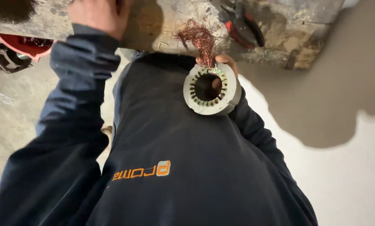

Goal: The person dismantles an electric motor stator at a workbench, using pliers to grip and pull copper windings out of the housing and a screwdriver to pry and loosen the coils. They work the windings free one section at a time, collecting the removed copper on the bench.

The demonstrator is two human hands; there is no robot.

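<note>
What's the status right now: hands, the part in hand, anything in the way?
Right hand behind the grey slotted ring, holding it. Left hand resting on the workbench. Copper wire tangle hanging from the ring's top. Red-handled pliers beside it.

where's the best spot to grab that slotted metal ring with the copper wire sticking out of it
Grip the metal ring by its smooth grey outer wall, coming from the side, probably as the right hand behind it does now. The bore is lined with narrow slots, and the tangled copper wire spills from its upper edge, so the inside and top look like poor holds. The left hand rests on the workbench.
</note>
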